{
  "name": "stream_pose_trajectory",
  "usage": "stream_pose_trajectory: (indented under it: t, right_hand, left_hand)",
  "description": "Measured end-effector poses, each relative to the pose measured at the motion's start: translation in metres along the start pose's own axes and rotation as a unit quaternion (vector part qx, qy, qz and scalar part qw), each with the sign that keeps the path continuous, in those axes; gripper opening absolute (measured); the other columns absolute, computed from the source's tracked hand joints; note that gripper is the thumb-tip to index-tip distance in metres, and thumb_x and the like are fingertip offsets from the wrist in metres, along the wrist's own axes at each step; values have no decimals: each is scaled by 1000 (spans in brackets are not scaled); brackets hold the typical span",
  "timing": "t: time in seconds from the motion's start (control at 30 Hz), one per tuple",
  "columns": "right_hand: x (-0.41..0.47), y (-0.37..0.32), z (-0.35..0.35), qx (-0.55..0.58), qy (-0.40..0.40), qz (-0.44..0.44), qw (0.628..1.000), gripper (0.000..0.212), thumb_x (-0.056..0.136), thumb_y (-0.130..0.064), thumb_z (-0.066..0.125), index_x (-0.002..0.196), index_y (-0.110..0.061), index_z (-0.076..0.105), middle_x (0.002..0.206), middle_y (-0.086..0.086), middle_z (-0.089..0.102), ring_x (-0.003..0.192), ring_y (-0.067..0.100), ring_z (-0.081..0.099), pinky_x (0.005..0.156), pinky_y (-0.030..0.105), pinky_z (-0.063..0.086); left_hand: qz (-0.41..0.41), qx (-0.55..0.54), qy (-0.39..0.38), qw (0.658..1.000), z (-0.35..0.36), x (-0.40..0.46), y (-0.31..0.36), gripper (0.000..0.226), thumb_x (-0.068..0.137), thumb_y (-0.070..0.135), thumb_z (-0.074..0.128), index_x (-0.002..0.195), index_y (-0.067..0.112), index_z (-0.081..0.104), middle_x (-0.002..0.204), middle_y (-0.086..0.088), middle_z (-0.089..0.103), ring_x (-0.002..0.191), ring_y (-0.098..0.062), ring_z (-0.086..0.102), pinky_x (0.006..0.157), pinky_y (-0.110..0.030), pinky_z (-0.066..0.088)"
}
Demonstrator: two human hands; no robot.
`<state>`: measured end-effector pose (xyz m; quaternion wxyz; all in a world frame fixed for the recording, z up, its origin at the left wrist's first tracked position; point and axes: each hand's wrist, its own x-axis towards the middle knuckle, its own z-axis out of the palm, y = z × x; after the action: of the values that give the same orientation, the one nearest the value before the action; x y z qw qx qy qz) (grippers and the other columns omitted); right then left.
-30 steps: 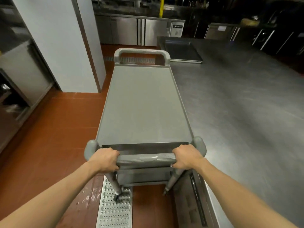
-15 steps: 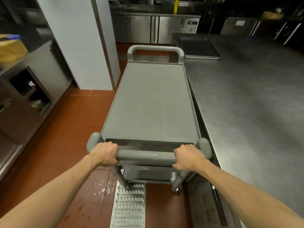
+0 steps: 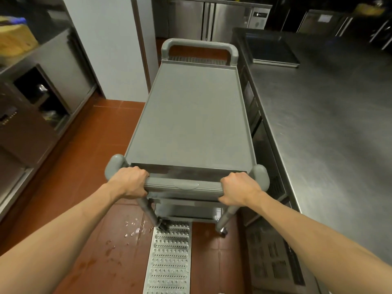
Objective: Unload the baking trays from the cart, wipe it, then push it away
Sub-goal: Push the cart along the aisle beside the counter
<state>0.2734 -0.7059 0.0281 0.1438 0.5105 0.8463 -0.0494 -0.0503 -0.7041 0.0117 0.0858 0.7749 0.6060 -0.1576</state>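
With both the left hand [image 3: 130, 182] and the right hand [image 3: 237, 190] wrapped round the near handle [image 3: 182, 185], the bare-topped cart [image 3: 191, 115] seems in its push-away step; next comes a straight shove ahead of the grip.

Single head-worn wide-angle view, forward and down, close above the cart [image 3: 191, 115].

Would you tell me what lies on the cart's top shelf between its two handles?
Nothing: in the head view the top shelf is bare from the near handle, gripped by both hands, to the far handle.
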Motion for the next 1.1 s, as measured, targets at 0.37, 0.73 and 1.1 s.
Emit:
stream_pose_trajectory:
  t: [0.37,0.73,1.1]
  right_hand:
    - [39,-65,-14,-6,1,-40,999,27,80,-43,56,76,-17,59,78,8,68,70,29,62,62,31,42]
    - [82,-187,-39,5,2,4,1000,30,77,-42,57,78,-13,63,71,4,64,64,23,59,62,33,52]
    - [127,-325,-60,5,-17,8,1000,27,78,-43,57,73,-17,55,71,5,64,61,22,56,59,30,44]
  left_hand:
    - [-16,-8,-4,1000,11,-19,-73,18,66,42,59,73,25,57,68,7,63,64,-12,62,62,-28,55]
    - [17,-1,0,1000,28,-56,-198,18,65,39,58,74,23,58,70,5,63,64,-13,62,59,-28,54]
    - [24,-6,-12,1000,54,-101,-334,16,71,41,60,78,27,60,71,8,64,62,-7,61,60,-23,54]
